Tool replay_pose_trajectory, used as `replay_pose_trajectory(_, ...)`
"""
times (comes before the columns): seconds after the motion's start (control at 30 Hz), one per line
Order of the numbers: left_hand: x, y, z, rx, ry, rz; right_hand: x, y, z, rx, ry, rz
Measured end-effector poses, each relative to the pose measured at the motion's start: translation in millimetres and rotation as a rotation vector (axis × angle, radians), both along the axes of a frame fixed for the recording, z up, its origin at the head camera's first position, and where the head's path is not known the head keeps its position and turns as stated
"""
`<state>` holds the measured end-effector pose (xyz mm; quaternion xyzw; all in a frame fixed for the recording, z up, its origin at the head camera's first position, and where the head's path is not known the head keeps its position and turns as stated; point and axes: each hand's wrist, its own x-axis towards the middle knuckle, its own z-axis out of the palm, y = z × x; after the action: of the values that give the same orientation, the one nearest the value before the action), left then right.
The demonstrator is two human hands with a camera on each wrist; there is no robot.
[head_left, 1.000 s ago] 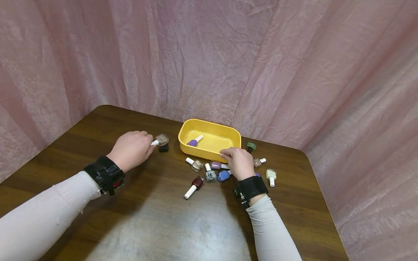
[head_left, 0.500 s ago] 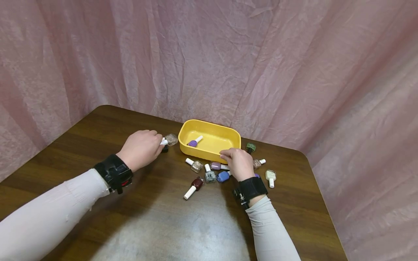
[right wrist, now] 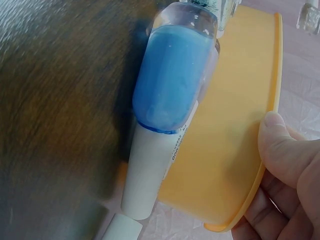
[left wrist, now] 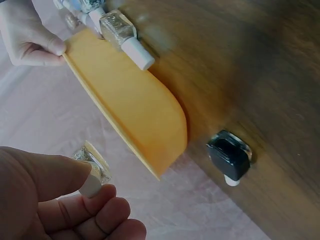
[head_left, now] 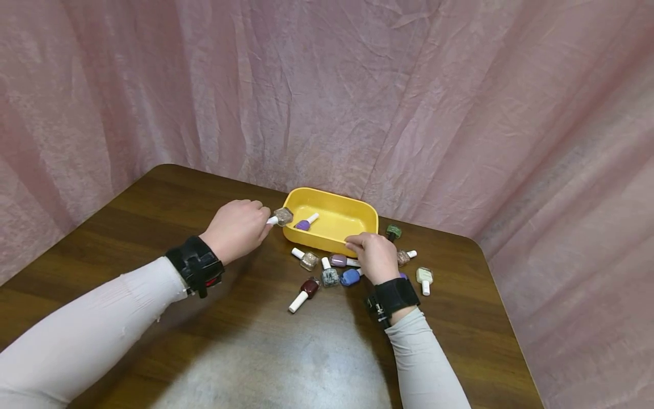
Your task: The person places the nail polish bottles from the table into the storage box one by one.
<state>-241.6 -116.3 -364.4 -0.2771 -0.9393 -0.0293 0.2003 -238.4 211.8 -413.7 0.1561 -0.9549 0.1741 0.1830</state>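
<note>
My left hand [head_left: 240, 227] pinches the white cap of a glittery nail polish bottle [head_left: 283, 216], whose glass end overlaps the left rim of the yellow bin [head_left: 327, 245] in the head view. The left wrist view shows thumb and fingers on that cap. With my right hand [head_left: 377, 257] I pinch the near rim of the bin toward its right end; the right wrist view shows the thumb on the rim's outer side. A purple nail polish bottle [head_left: 303, 225] lies inside the bin at the left. A blue nail polish bottle [right wrist: 175, 75] lies just in front of the bin.
Several nail polish bottles lie before the bin, among them a dark red one [head_left: 309, 287] and a gold glitter one [head_left: 309, 261]. Right of it are a green one [head_left: 393, 231] and a pale one [head_left: 424, 275]. A black bottle [left wrist: 229, 155] lies left of the bin.
My left hand has carried the glittery nail polish bottle rightward, from over the black bottle to the bin's left rim. The right hand has stayed on the bin's rim.
</note>
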Motion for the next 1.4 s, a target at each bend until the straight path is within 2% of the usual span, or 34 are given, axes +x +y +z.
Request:
replay_pose_trajectory(0.83,-16.4,28,-0.9,-0.038,0.011,-0.027,0.9,0,-0.6,0.008,-0.006,-0.001)
replay_pose_trajectory(1.4,-34.0,47,-3.9,-0.066,0.0,-0.022,0.0,0,-2.4,0.003,0.0,-0.008)
